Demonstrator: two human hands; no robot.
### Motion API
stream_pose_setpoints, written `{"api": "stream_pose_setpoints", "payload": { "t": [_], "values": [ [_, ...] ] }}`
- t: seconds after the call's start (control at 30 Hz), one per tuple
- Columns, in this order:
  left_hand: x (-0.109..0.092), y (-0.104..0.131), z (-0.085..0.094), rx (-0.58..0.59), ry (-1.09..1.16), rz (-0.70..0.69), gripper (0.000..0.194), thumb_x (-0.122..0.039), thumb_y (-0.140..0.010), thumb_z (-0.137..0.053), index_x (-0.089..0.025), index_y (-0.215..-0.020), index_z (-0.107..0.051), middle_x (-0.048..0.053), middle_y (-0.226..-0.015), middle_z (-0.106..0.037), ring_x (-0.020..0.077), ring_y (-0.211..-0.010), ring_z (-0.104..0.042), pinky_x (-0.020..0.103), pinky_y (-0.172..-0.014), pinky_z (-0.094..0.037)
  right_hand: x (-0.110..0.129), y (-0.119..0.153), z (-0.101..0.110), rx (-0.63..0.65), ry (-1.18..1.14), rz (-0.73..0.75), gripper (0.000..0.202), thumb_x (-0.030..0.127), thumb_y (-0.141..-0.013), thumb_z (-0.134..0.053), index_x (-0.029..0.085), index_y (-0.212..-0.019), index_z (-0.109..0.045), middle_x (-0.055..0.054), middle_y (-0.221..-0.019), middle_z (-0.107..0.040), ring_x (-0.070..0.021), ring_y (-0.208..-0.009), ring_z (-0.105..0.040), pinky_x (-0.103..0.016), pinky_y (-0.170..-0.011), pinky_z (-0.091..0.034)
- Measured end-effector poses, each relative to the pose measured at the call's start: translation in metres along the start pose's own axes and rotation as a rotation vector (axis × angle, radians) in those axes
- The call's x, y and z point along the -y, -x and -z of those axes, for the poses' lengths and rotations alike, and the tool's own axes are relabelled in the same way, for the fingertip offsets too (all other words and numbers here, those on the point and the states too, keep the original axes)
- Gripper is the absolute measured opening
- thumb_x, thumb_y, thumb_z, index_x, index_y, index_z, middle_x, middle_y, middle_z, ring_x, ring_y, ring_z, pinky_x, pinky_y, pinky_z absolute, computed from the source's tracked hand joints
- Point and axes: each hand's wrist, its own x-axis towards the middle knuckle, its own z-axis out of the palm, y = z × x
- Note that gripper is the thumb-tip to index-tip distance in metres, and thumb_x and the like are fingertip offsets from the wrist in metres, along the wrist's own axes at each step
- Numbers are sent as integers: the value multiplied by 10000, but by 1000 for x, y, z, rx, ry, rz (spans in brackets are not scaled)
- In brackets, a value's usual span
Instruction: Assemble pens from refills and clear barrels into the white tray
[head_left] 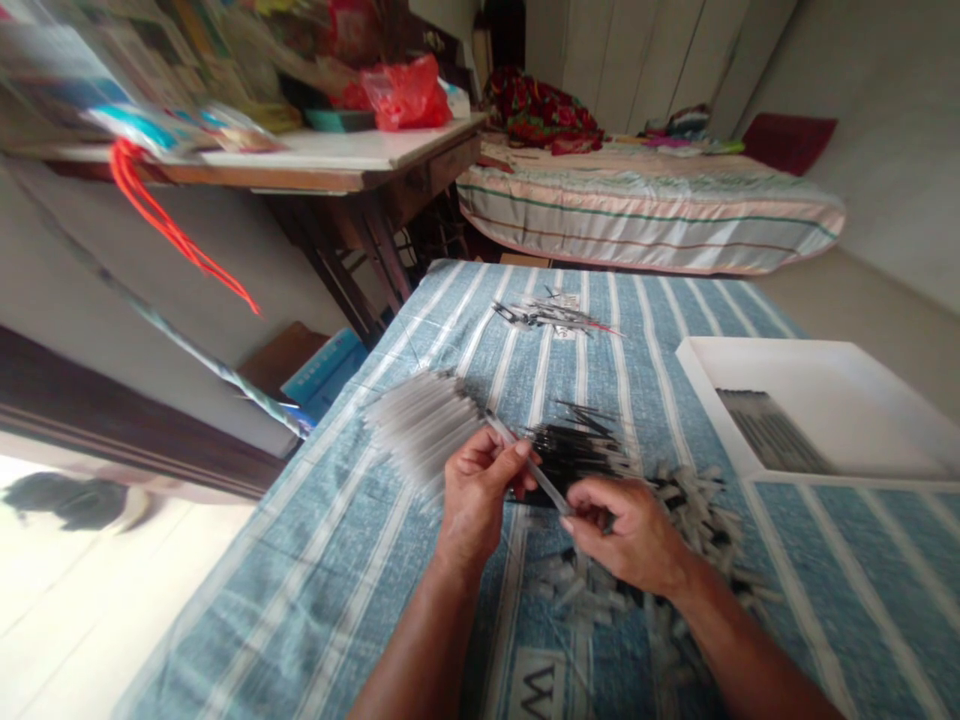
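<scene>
My left hand [484, 485] pinches a translucent pen barrel [551, 488] around its middle. The barrel slants down to the right, and the fingers of my right hand [622, 530] are closed on its lower end. Left of my left hand lies a stack of pale translucent barrels [420, 425]. Just beyond my hands is a pile of thin black pen parts [574, 450], partly covered by them. Small whitish and black caps [686, 510] lie scattered around my right hand and under its forearm, somewhat blurred.
A white tray [862, 400] on the right holds a row of dark-tipped pens [772, 430]. Farther back on the striped cloth [645, 370] lies a small heap of loose thin pieces [544, 315]. A desk [360, 165] with bags stands at left, a bed [645, 210] behind.
</scene>
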Motion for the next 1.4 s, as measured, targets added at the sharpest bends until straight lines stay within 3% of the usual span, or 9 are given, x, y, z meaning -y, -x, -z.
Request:
{"api": "stream_pose_setpoints", "payload": {
  "t": [0.2,0.4,0.7,0.87,1.0,1.13,1.27,1.4],
  "values": [
    [-1,0,2,45,9,15,150,-254,-685,-723,-145,-753,-645,0,-629,-677,81,-425,-548,181,-409,-381,-1,2,-2,-68,-121,-56,78,195,-747,-584,172,-676,-564,38,-551,-517,-84,-498,-469,-178,-481,-369],
    [-1,2,4,135,-68,58,174,-280,-773,-649,-117,-717,-678,32,-562,-663,98,-459,-571,186,-450,-405,-5,4,-4,-126,-186,-77,99,241,-774,-614,167,-708,-616,32,-556,-543,-88,-492,-487,-188,-490,-390],
    [4,2,1,93,-24,58,164,-273,-760,-656,-124,-692,-662,25,-518,-655,113,-430,-571,213,-468,-457,-4,2,-10,-220,-207,-120,153,280,-770,-623,166,-669,-609,35,-510,-533,-93,-454,-489,-199,-460,-387],
    [6,2,0,98,-45,69,180,-282,-769,-645,-118,-696,-660,35,-515,-659,121,-423,-574,219,-464,-447,-5,3,-11,-206,-219,-136,167,277,-772,-607,168,-647,-583,40,-510,-518,-92,-459,-482,-200,-463,-375],
    [4,2,0,128,-54,98,196,-293,-762,-650,-118,-673,-655,24,-509,-639,106,-404,-540,209,-445,-418,0,-2,-9,-125,-231,-134,173,258,-776,-582,165,-630,-565,50,-495,-493,-79,-443,-446,-190,-448,-341],
    [0,-1,1,95,-80,95,162,-291,-749,-662,-137,-699,-667,7,-512,-626,107,-450,-535,207,-486,-416,9,-12,-4,-106,-68,-71,185,236,-782,-582,165,-612,-599,46,-503,-504,-76,-471,-431,-193,-476,-310],
    [-4,-1,-3,93,-151,98,199,-325,-695,-694,-133,-646,-677,12,-490,-602,116,-462,-506,215,-486,-400,15,-17,-1,-50,103,4,136,194,-808,-568,193,-710,-662,20,-630,-630,-92,-583,-540,-192,-565,-351],
    [-6,0,-9,84,-237,66,228,-366,-651,-720,-141,-638,-683,14,-503,-599,134,-497,-515,228,-504,-415,20,-17,12,-49,263,-2,150,181,-798,-576,191,-657,-630,7,-643,-643,-106,-618,-568,-195,-587,-361]
  ]
}}
